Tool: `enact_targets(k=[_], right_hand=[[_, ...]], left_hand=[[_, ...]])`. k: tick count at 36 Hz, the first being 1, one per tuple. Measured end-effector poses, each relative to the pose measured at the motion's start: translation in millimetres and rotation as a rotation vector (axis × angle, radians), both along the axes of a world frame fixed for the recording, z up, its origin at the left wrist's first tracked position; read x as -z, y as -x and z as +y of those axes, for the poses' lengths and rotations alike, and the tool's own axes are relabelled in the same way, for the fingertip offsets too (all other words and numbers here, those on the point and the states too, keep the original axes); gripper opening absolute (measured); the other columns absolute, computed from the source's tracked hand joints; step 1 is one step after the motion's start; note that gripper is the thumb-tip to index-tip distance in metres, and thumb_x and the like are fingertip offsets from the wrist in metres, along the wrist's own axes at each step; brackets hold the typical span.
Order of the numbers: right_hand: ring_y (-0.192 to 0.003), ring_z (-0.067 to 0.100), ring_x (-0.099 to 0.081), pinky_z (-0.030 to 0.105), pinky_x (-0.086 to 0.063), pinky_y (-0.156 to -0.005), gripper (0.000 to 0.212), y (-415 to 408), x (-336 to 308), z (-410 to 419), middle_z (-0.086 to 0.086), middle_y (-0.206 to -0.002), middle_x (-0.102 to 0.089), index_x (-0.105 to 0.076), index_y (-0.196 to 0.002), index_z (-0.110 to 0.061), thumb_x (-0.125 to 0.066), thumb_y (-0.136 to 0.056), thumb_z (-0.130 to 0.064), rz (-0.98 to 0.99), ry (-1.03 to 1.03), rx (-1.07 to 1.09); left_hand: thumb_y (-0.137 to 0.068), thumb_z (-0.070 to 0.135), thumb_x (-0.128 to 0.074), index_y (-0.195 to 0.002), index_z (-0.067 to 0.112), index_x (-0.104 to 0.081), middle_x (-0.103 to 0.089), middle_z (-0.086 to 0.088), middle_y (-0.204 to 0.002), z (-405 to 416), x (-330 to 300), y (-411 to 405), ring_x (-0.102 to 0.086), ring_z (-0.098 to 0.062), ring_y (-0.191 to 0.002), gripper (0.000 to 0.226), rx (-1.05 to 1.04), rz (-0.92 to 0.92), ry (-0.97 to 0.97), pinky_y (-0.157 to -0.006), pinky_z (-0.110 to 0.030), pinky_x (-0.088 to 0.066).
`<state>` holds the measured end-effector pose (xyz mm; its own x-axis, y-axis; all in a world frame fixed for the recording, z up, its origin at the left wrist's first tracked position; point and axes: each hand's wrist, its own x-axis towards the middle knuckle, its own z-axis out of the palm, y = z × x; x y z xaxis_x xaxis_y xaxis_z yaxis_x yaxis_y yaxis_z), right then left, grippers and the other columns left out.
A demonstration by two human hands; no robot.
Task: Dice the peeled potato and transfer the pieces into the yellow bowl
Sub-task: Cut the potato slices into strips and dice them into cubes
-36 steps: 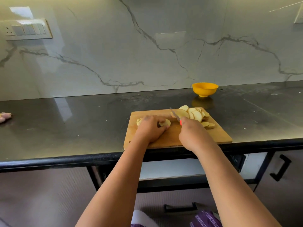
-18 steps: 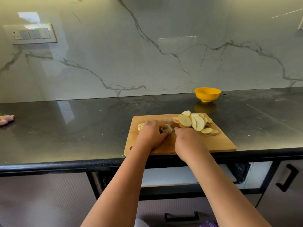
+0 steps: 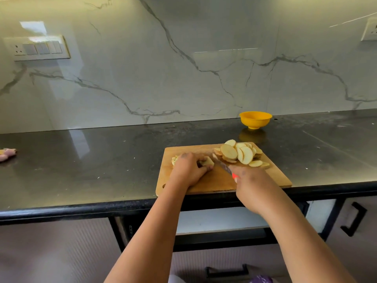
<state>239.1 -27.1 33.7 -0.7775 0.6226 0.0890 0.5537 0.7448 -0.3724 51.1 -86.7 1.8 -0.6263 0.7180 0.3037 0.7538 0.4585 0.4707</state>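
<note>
1. Head view, background: a marble-patterned wall [image 3: 183, 68] rises behind a dark, glossy table [image 3: 81, 160]. A switch panel [image 3: 39, 48] is mounted on the wall at upper left.
2. Head view, work surface: a wooden cutting board [image 3: 220, 178] lies at the front edge of the table.
3. Head view, potato: a pile of potato slices [image 3: 240, 153] occupies the far right part of the board. A small heap of cut pieces [image 3: 174, 160] lies at the far left of the board, partly hidden behind the left hand.
4. Head view, left hand [image 3: 187, 170]: the fingers are curled over a potato piece [image 3: 207, 161] and pin it to the board.
5. Head view, right hand [image 3: 251, 184]: the fingers are closed round the red handle of a knife [image 3: 223, 166]. The blade points toward the held piece; contact cannot be determined.
6. Head view, yellow bowl [image 3: 255, 119]: it stands upright near the wall, well apart from the board, beyond its far right corner. Its contents are not visible.
</note>
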Motion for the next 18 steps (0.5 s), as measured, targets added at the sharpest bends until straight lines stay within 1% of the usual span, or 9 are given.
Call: enact_targets(k=[2, 3, 4, 5, 7, 9, 11, 14, 18], right_hand=[[-0.099, 0.018, -0.059, 0.026, -0.052, -0.079, 0.05, 4, 3, -1, 0.003, -0.117, -0.062, -0.039, -0.146, -0.027, -0.046, -0.099, -0.01, 0.092, -0.026, 0.026], [-0.098, 0.019, -0.059, 0.027, -0.052, -0.078, 0.05, 8, 4, -2, 0.004, -0.116, -0.062, -0.038, -0.146, -0.024, -0.047, -0.099, -0.011, 0.106, -0.031, 0.049], [-0.094, 0.018, -0.059, 0.026, -0.051, -0.073, 0.048, 13, 3, -2, 0.004, -0.111, -0.062, -0.038, -0.145, -0.022, -0.047, -0.099, -0.01, 0.103, -0.031, 0.075], [-0.086, 0.017, -0.058, 0.025, -0.049, -0.065, 0.046, 18, 2, -2, 0.004, -0.102, -0.061, -0.038, -0.142, -0.019, -0.048, -0.098, -0.009, 0.091, -0.034, 0.099], [-0.069, 0.012, -0.052, 0.022, -0.04, -0.05, 0.042, 25, 0, -4, 0.0, -0.081, -0.052, -0.037, -0.134, -0.017, -0.051, -0.096, -0.007, 0.053, -0.052, 0.128], [-0.063, 0.011, -0.05, 0.022, -0.034, -0.044, 0.039, 29, -1, -6, 0.0, -0.075, -0.048, -0.037, -0.128, -0.016, -0.054, -0.094, -0.005, 0.027, -0.066, 0.132], [-0.062, 0.011, -0.05, 0.022, -0.033, -0.044, 0.039, 30, 0, -6, 0.0, -0.074, -0.048, -0.038, -0.127, -0.017, -0.055, -0.094, -0.004, 0.016, -0.084, 0.118], [-0.063, 0.01, -0.049, 0.021, -0.034, -0.046, 0.039, 31, 2, -6, -0.001, -0.074, -0.047, -0.039, -0.127, -0.018, -0.055, -0.094, -0.003, 0.026, -0.106, 0.098], [-0.067, 0.011, -0.053, 0.02, -0.04, -0.051, 0.029, 30, 7, -6, -0.002, -0.078, -0.05, -0.042, -0.119, -0.02, -0.054, -0.096, -0.007, 0.057, -0.107, 0.083]], left_hand=[[-0.091, 0.045, -0.065, -0.129, 0.022, -0.065, -0.069, 0.001, -0.122, -3, 0, -3, -0.062, -0.017, -0.106, 0.044, 0.015, 0.014, -0.013, -0.082, -0.022, -0.042], [-0.091, 0.045, -0.065, -0.127, 0.023, -0.066, -0.07, 0.002, -0.12, -4, -1, -3, -0.063, -0.016, -0.105, 0.042, 0.018, 0.014, -0.019, -0.082, -0.022, -0.043], [-0.092, 0.044, -0.064, -0.125, 0.023, -0.068, -0.071, 0.002, -0.117, -5, -1, -4, -0.063, -0.016, -0.103, 0.039, 0.022, 0.012, -0.02, -0.081, -0.023, -0.044], [-0.093, 0.042, -0.063, -0.122, 0.023, -0.07, -0.072, 0.003, -0.114, -5, -1, -5, -0.064, -0.016, -0.101, 0.034, 0.023, 0.013, -0.015, -0.081, -0.023, -0.046], [-0.094, 0.039, -0.061, -0.117, 0.024, -0.072, -0.073, 0.003, -0.11, -4, -1, -6, -0.065, -0.015, -0.099, 0.029, 0.015, 0.017, -0.007, -0.082, -0.025, -0.05], [-0.095, 0.037, -0.061, -0.116, 0.024, -0.072, -0.073, 0.002, -0.11, -3, -1, -7, -0.064, -0.014, -0.096, 0.028, 0.008, 0.005, -0.004, -0.08, -0.024, -0.05], [-0.095, 0.036, -0.061, -0.116, 0.023, -0.072, -0.073, 0.003, -0.11, -3, -2, -7, -0.064, -0.013, -0.096, 0.028, 0.013, -0.001, -0.005, -0.079, -0.022, -0.047], [-0.095, 0.038, -0.062, -0.115, 0.022, -0.073, -0.073, 0.003, -0.11, -3, -3, -6, -0.064, -0.013, -0.097, 0.028, 0.026, -0.003, -0.015, -0.079, -0.021, -0.045], [-0.098, 0.035, -0.057, -0.11, 0.022, -0.074, -0.073, 0.0, -0.105, -3, -2, -4, -0.06, -0.015, -0.088, 0.025, 0.033, -0.018, -0.008, -0.072, -0.022, -0.04]])
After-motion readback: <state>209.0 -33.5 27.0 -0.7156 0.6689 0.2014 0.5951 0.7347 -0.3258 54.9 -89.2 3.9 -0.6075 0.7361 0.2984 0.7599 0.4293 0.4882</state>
